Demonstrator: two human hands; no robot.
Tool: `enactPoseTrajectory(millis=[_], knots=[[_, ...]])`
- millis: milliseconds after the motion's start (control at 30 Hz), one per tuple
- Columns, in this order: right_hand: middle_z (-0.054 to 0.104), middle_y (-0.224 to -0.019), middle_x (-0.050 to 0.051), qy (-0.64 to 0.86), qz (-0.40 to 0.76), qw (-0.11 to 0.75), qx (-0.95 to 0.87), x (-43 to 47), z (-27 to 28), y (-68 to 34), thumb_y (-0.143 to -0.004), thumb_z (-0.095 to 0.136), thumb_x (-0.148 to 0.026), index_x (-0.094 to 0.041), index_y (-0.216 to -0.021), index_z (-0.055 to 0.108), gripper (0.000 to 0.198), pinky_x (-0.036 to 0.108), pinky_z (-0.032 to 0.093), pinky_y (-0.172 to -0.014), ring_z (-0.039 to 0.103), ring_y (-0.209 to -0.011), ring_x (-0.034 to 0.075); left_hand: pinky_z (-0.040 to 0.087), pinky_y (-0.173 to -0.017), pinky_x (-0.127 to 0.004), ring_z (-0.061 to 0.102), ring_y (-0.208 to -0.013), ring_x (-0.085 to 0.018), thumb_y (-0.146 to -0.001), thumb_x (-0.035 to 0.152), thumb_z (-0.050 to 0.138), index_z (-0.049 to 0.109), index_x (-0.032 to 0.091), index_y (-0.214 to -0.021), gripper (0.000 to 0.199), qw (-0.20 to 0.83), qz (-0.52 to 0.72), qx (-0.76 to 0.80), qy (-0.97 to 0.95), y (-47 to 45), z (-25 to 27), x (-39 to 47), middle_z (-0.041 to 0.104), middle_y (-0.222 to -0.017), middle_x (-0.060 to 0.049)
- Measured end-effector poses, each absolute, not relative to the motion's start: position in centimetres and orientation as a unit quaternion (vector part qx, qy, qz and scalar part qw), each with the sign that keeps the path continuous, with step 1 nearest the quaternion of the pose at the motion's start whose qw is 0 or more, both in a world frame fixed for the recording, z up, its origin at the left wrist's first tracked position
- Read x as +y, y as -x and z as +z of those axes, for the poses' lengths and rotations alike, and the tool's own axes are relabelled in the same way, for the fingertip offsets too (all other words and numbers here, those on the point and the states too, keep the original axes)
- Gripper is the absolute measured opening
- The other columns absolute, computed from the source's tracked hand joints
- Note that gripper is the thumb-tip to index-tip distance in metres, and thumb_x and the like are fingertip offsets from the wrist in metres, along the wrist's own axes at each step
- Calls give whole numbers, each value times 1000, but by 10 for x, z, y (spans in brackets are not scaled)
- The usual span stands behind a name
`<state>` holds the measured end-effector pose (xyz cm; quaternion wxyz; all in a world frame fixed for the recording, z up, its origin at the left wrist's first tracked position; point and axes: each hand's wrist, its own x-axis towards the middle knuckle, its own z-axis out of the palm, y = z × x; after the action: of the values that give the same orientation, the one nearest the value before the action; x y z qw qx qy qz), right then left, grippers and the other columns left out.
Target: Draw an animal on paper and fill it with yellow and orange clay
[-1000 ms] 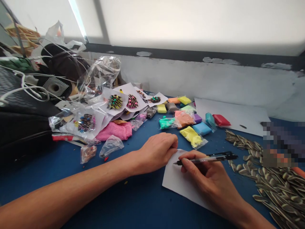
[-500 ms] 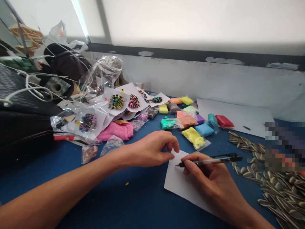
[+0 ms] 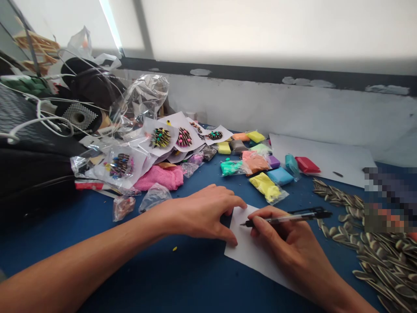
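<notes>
A sheet of white paper lies on the blue tabletop. My right hand rests over it, fingers closed round a black pen with a clear barrel. The pen's tip points left, at or just above the paper; I cannot tell whether it touches. At the sheet's left edge is my left hand, with thumb and forefinger spread apart. Its fingertips are on the paper's edge, and it holds nothing. No writing can be made out on the visible part of the sheet.
Bagged coloured clay packs lie beyond the paper. Striped sunflower seeds are heaped at right. Paper sheets with seed-and-clay figures stand at back left, near a pink cloth, cables and a black bag. Another white sheet lies behind.
My left hand has opened wider: its thumb moved down along the paper's left edge and its forefinger straightened. My right hand and the pen have barely moved.
</notes>
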<state>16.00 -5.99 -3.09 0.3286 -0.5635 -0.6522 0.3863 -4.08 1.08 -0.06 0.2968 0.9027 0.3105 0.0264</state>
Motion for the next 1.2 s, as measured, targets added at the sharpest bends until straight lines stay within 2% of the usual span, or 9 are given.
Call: enactPoseTrajectory(millis=[100, 167, 267, 333, 600, 900, 1033, 1200], knots=[[67, -67, -2, 565, 393, 326, -649, -60, -32, -160, -90, 54, -51, -23, -88, 66, 31, 19, 42, -47, 59, -56, 11, 40, -89, -34, 52, -102, -24, -74, 46, 77, 60, 27, -126, 57, 244, 25, 307, -920, 43, 1, 8, 56, -106, -6], [67, -69, -1, 566, 399, 324, -644, -60, -34, -161, -90, 54, -52, -23, -90, 65, 31, 19, 43, -48, 59, -58, 11, 37, -97, -39, 50, -115, -28, -78, 46, 74, 59, 28, -128, 56, 210, 31, 290, -933, 45, 1, 5, 54, -122, -9], [67, -69, -1, 568, 407, 321, -639, -59, -35, -161, -90, 54, -52, -23, -88, 65, 31, 19, 44, -49, 59, -58, 11, 20, -113, -49, 26, -143, -34, -81, 49, 69, 45, 26, -141, 68, 196, 25, 266, -944, 47, -2, 1, 35, -152, -13], [68, -69, -1, 569, 411, 318, -637, -59, -35, -161, -90, 54, -53, -24, -87, 65, 32, 19, 44, -48, 59, -57, 11, 12, -117, -53, 12, -148, -33, -82, 56, 66, 35, 25, -148, 80, 210, 9, 264, -941, 48, -5, 1, 22, -159, -13], [69, -68, -1, 574, 417, 319, -628, -61, -34, -162, -88, 55, -55, -24, -86, 65, 33, 19, 44, -46, 60, -55, 12, 6, -119, -53, 1, -149, -31, -84, 69, 51, 20, 26, -154, 88, 217, -12, 258, -941, 53, -15, 2, 6, -161, -10], [72, -75, -1, 558, 419, 310, -645, -58, -36, -164, -89, 55, -53, -25, -93, 67, 30, 21, 48, -54, 66, -66, 14, 1, -118, -55, -3, -148, -32, -89, 73, 34, 14, 24, -155, 84, 229, 11, 256, -939, 53, -24, -3, 3, -161, -10], [72, -81, 0, 558, 434, 305, -638, -59, -34, -164, -89, 54, -53, -25, -92, 66, 31, 21, 48, -56, 65, -68, 14, 0, -119, -54, -4, -148, -32, -90, 71, 37, 14, 23, -155, 84, 218, 15, 266, -939, 51, -26, -4, 2, -161, -10], [68, -73, -2, 575, 436, 296, -626, -57, -33, -164, -89, 54, -55, -25, -88, 65, 32, 20, 45, -52, 59, -62, 12, -1, -119, -54, -5, -148, -31, -89, 71, 38, 12, 17, -155, 88, 217, 13, 267, -939, 51, -26, -5, 3, -160, -11]])
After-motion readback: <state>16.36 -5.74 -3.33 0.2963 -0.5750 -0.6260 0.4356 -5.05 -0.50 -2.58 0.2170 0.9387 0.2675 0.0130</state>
